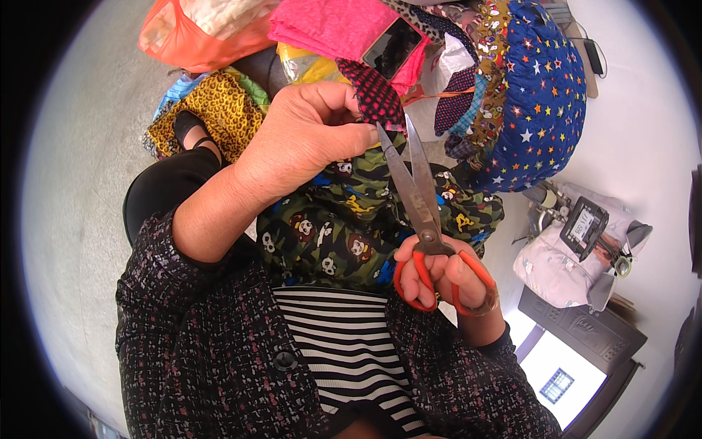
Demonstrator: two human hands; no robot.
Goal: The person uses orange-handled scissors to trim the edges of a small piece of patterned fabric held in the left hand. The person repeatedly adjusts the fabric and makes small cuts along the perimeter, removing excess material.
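Between the thumb and fingers of my left hand (299, 140) is a small scrap of black fabric with red-pink dots (375, 93). My right hand (447, 274) grips a pair of scissors (419, 208) by its orange handles, fingers through the loops. The blades point upward and stand slightly apart, their tips at the lower edge of the scrap near my left thumb. Across my lap lies camouflage fabric with cartoon monkeys (329, 236). Whether the blades touch the cloth I cannot tell.
Pink cloth (329, 24) with a smartphone (392, 48) on it lies ahead, beside an orange plastic bag (203, 38). Leopard-print fabric (230, 104) is by my foot. At right are a star-print blue bundle (540, 104) and a covered scooter with a display (584, 228).
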